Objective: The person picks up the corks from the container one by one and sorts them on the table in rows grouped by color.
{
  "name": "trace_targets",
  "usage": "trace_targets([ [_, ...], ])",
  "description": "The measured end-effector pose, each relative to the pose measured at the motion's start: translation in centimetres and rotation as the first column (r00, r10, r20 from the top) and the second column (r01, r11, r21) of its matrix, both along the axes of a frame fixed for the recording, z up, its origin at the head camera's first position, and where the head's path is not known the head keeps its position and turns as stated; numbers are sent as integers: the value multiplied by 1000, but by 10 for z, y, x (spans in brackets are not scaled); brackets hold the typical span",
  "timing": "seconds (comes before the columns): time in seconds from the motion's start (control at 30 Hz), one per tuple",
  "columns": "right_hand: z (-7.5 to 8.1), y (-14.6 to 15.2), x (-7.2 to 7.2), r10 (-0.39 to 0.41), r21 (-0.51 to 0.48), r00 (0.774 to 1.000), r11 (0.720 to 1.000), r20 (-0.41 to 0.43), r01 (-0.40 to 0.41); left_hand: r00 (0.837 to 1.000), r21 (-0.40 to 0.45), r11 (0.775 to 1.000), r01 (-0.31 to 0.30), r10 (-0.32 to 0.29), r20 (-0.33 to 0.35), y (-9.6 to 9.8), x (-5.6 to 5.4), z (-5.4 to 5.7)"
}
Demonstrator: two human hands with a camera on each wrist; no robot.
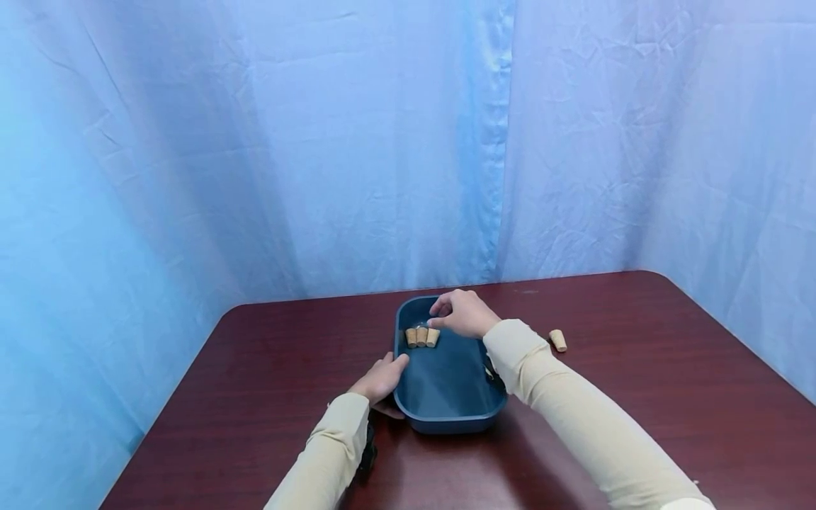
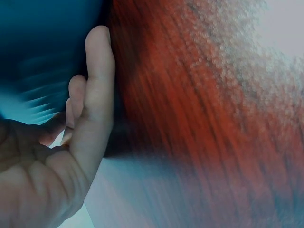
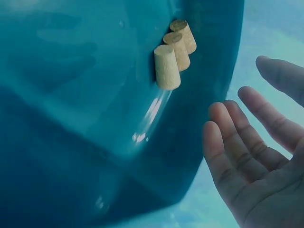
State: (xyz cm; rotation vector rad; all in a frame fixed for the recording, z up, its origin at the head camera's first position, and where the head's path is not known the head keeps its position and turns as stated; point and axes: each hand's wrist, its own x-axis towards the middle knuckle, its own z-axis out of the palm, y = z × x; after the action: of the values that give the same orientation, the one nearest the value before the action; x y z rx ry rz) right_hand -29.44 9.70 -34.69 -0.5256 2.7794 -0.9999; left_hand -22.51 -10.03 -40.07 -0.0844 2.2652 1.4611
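Observation:
A deep blue rectangular basin (image 1: pixel 446 425) stands on the table. Three tapered corks (image 1: pixel 422 337) form a row inside it, near its far left; the right wrist view shows the same corks (image 3: pixel 167 69) beside the curved wall. My left hand (image 1: pixel 380 379) holds the basin's left side, the thumb at the rim and the fingers (image 2: pixel 99 71) lower, against the outer wall. Over the basin's far end hovers my right hand (image 1: pixel 467 314), its fingers loosely bent and apart from the corks. Nothing lies between those fingers in the right wrist view.
One more cork (image 1: pixel 557 341) lies on the dark red table (image 1: pixel 637 397), right of the basin beyond the right forearm. Pale blue curtains (image 1: pixel 382 142) hang behind the table and on both sides. Dark wrist devices show under both sleeves.

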Motion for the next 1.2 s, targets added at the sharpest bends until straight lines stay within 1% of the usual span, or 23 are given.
trace_targets([
  [0.13,-5,-9,-1,-29,1,999,1000,18,29,1000,2,1000,2,-2,5,-1,-1,0],
  [0.27,-11,-16,-1,-80,-12,996,997,42,80,1000,7,1000,5,-5,9,-1,-1,0],
  [0.4,-20,-21,-5,-157,-8,985,987,70,158,1000,8,1000,5,-5,10,0,-2,1],
  [0.5,-28,-24,-9,-196,9,976,981,91,196,1000,9,1000,6,-6,9,0,-2,1],
  [0.7,-41,-28,-13,-217,54,972,976,91,213,1000,5,1000,12,-12,-2,-2,-2,0],
  [0.87,-48,-30,-12,-218,105,970,973,110,206,1000,12,1000,12,-12,-3,-1,-2,1],
  [1.03,-53,-32,-14,-223,153,972,966,77,210,1000,18,1000,6,-6,-2,-1,-1,1],
  [1.2,-59,-31,-14,-214,154,976,967,45,205,1000,9,1000,10,-10,-1,-2,-1,2],
])
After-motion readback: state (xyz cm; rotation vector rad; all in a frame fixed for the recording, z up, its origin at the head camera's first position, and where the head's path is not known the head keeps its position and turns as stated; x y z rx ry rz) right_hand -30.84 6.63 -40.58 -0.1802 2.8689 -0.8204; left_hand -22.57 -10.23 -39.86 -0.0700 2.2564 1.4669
